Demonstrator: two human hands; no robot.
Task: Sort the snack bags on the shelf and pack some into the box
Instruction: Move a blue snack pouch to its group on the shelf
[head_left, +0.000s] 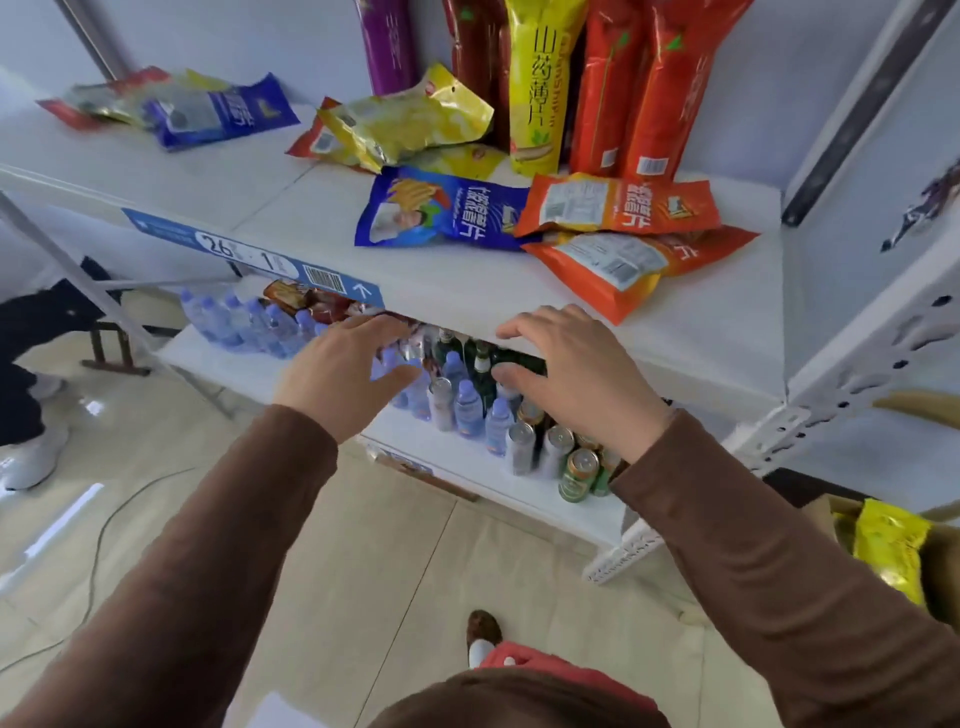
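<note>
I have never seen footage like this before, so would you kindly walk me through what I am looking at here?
There is no machine here: this single picture comes from a camera worn on a person's head, looking forward and down at their own arms in brown sleeves. The left hand and the right hand reach toward the front edge of a white shelf, fingers spread, holding nothing. On that shelf lie loose snack bags: a blue bag, two orange bags beside it, yellow bags behind, and tall bags standing at the back, one of them yellow. The shelf below carries water bottles and drink cans. At the lower right, a cardboard box already holds a yellow bag.
</note>
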